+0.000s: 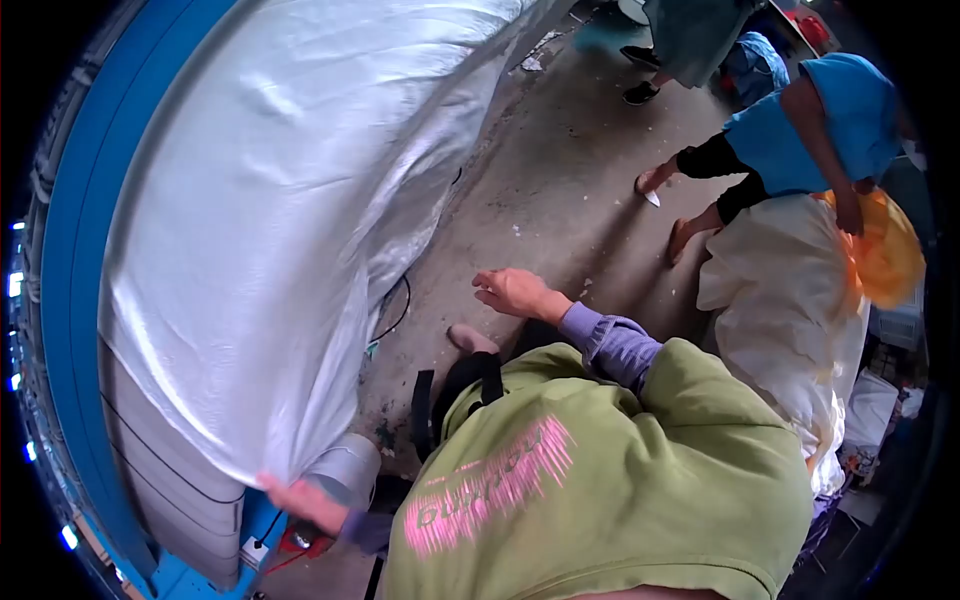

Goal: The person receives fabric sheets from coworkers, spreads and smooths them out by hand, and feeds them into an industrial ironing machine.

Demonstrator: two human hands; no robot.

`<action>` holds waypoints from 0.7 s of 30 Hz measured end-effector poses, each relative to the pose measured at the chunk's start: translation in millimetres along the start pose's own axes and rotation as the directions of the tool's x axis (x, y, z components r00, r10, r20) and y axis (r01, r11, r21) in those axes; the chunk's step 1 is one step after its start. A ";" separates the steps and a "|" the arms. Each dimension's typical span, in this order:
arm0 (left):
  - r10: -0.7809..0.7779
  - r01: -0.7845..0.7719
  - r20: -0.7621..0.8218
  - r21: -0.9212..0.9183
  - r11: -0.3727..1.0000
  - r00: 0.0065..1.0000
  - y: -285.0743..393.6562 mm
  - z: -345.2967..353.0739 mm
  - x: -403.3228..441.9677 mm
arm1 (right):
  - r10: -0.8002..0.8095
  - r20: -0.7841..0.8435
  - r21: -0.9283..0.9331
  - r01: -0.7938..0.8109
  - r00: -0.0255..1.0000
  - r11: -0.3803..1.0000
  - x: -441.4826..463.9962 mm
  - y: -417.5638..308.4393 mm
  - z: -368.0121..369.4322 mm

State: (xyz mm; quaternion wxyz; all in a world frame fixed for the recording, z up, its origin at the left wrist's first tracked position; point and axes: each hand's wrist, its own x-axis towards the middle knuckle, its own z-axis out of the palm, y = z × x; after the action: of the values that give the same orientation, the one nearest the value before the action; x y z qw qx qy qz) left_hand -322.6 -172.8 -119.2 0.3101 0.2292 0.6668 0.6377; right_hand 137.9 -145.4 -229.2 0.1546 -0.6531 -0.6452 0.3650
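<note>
A large shiny white fabric sheet (250, 180) covers the long surface on the left and hangs in folds over its near side. My left hand (305, 500), somewhat blurred, pinches the sheet's lower corner at bottom left and pulls it taut. Over the concrete floor, away from the sheet, my right hand (515, 292) is held out with its fingers loosely apart and nothing in them. Beneath the sheet's corner, a grey panel (175, 450) shows beside a blue frame (75, 330).
Beside the sheet's hanging edge stands a white bucket (348, 465). A black cable (405, 300) lies on the floor (540, 190). At right, a person in blue (820, 130) bends over cream fabric (780, 290) and orange fabric (885, 250). Another person's legs (645, 75) show at the top.
</note>
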 end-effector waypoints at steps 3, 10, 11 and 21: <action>0.275 -0.238 -0.317 0.150 0.960 0.908 26.7 -23.5 30.7 | 0.004 -0.008 -0.012 -0.004 1.000 1.000 -18.0 49.1 -7.3; 0.341 -0.337 -0.082 0.060 0.939 0.936 39.2 78.1 -48.5 | 0.135 -0.070 -0.028 -0.138 0.988 0.990 -61.2 129.7 -54.8; 0.239 -0.249 0.242 0.010 0.969 0.940 35.7 115.2 -70.7 | 0.137 -0.073 -0.032 -0.139 0.988 0.990 -59.6 140.0 -56.7; -0.338 -0.049 0.893 0.368 0.929 0.299 -20.8 291.6 -213.5 | 0.155 -0.231 0.002 -0.159 0.960 0.987 -57.7 144.5 -97.5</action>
State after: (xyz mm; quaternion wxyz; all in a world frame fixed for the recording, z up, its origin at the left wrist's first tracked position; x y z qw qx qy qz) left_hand 35.1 -117.7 -112.3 0.6551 0.5441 0.4709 0.2302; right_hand 315.1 -191.6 -243.5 0.1936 -0.7414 -0.5722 0.2923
